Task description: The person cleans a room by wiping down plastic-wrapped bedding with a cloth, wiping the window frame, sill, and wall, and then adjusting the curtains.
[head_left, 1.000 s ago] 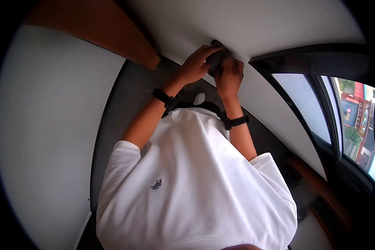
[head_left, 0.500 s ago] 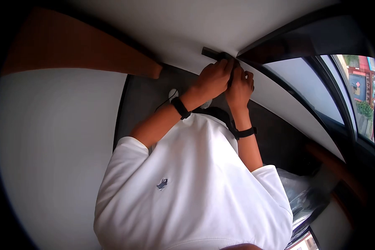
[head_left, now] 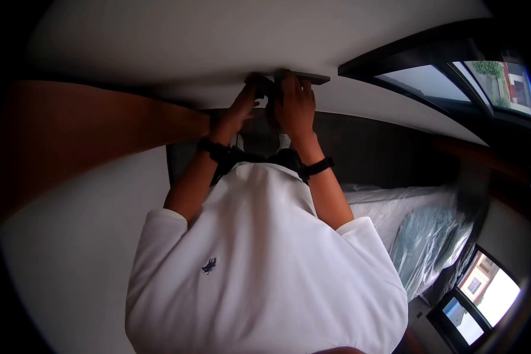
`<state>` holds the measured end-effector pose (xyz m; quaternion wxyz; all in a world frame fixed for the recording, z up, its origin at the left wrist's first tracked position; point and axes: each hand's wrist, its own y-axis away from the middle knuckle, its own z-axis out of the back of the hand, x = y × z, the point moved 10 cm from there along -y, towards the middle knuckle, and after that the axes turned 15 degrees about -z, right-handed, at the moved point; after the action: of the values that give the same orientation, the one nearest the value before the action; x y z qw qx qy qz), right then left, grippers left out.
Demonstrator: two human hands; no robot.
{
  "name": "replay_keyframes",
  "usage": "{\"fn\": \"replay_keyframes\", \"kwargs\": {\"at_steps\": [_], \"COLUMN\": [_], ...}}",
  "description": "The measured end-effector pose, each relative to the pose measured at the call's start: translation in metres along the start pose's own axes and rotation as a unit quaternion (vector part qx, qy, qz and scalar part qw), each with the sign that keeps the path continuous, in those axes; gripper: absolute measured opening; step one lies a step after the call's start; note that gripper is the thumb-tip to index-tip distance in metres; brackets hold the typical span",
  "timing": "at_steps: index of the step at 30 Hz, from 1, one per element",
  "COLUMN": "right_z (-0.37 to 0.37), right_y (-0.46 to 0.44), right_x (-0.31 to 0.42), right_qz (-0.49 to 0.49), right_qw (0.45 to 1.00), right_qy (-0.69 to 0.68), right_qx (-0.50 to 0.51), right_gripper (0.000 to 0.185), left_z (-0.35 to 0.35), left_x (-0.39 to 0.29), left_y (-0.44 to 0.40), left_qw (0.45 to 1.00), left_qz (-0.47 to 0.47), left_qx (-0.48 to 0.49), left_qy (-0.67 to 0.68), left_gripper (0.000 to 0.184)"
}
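My right hand is wrapped around a dark tool, whose flat grey bar sticks out to the right along the white wall. The tool's dark lower part shows between my hands; its exact kind is not clear. On the left, my left hand is raised to the wall, its fingers closed at a dark piece beside the tool. That hand is shadowed and slightly blurred, so its grip is partly hidden. Each wrist wears a black band.
The white wall rises in front of me. A brown wooden panel juts in from the left. At right are a dark-framed window and a plastic-wrapped bed or piece of furniture. Dark flooring lies below.
Both hands have moved left along the wall, away from the window, and have come apart. The flat bar now points right instead of left. My view has turned, showing more plastic-wrapped furniture.
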<state>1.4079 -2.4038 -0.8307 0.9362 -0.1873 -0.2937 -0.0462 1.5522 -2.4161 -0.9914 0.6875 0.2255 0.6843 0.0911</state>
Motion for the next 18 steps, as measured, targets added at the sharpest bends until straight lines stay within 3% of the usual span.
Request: {"fn": "replay_keyframes", "kwargs": {"at_steps": [3, 5, 10, 12, 13, 15, 17, 18], "right_z": [-0.001, 0.008, 0.056, 0.051, 0.045, 0.023, 0.028, 0.03], "right_y": [-0.008, -0.016, -0.013, -0.008, -0.003, 0.016, 0.024, 0.026], "right_x": [0.004, -0.027, -0.048, -0.086, -0.106, -0.182, -0.191, -0.193], "right_qz": [0.014, -0.055, -0.074, -0.187, -0.193, -0.402, -0.412, -0.414], "right_qw": [0.998, 0.986, 0.982, 0.978, 0.977, 0.896, 0.887, 0.883], "right_qy": [0.056, 0.155, 0.109, 0.024, 0.024, -0.177, -0.196, -0.209], "right_qx": [-0.007, -0.021, -0.134, -0.086, -0.089, -0.063, -0.071, -0.071], "right_gripper": [0.034, 0.03, 0.027, 0.029, 0.029, 0.031, 0.032, 0.032], "left_z": [-0.019, -0.048, -0.099, -0.105, -0.11, -0.104, -0.087, -0.067], "left_x": [0.003, -0.02, -0.029, -0.007, -0.001, 0.005, 0.001, -0.03], "left_y": [-0.024, -0.019, -0.017, -0.023, -0.021, -0.018, -0.02, -0.034], "left_qw": [0.994, 0.99, 0.963, 0.962, 0.961, 0.971, 0.979, 0.992], "left_qz": [-0.013, -0.012, -0.018, 0.006, 0.032, 0.052, 0.069, -0.067], "left_qx": [0.089, 0.136, 0.269, 0.273, 0.273, 0.231, 0.19, 0.107], "left_qy": [0.07, 0.035, 0.025, 0.019, 0.014, 0.014, 0.006, -0.01], "left_gripper": [0.059, 0.06, 0.061, 0.061, 0.061, 0.055, 0.05, 0.041]}}
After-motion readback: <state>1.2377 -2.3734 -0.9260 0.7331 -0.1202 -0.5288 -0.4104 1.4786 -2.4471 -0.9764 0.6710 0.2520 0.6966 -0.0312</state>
